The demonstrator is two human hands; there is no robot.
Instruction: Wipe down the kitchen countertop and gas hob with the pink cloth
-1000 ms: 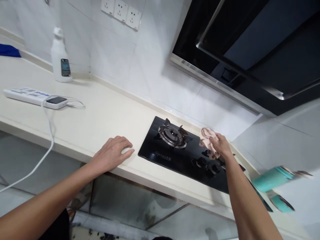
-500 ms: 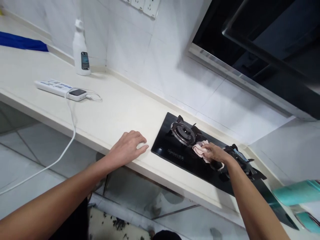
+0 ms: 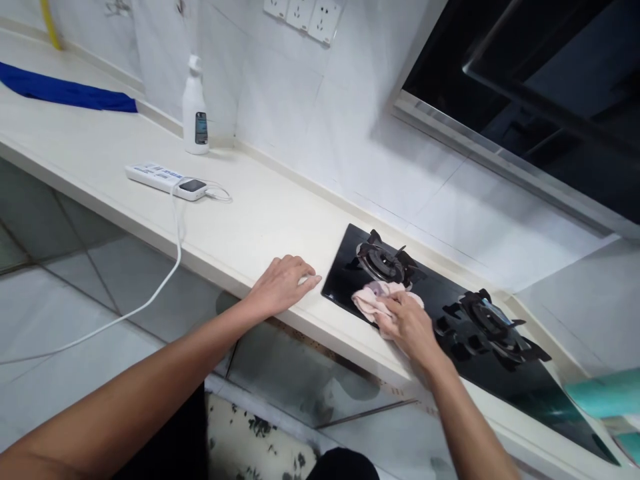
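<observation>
My right hand [image 3: 407,325] presses a pink cloth [image 3: 370,298] onto the front left part of the black glass hob [image 3: 450,347], just in front of the left burner [image 3: 386,261]. Its fingers are closed over the cloth. My left hand [image 3: 284,285] rests palm down on the cream countertop [image 3: 240,227] at its front edge, left of the hob, fingers lying flat and slightly curled. The right burner [image 3: 487,325] and the control knobs sit beyond my right hand.
A white spray bottle [image 3: 195,110] stands against the tiled wall. A power strip [image 3: 155,175] with a small charging device [image 3: 193,189] and a hanging white cable lies on the counter. A blue cloth [image 3: 65,92] lies far left. The range hood [image 3: 525,87] overhangs; teal objects [image 3: 605,393] sit at right.
My right hand has carried the pink cloth down from the air onto the hob and slid it leftward towards the front left corner. The left hand stays put; the view has shifted.
</observation>
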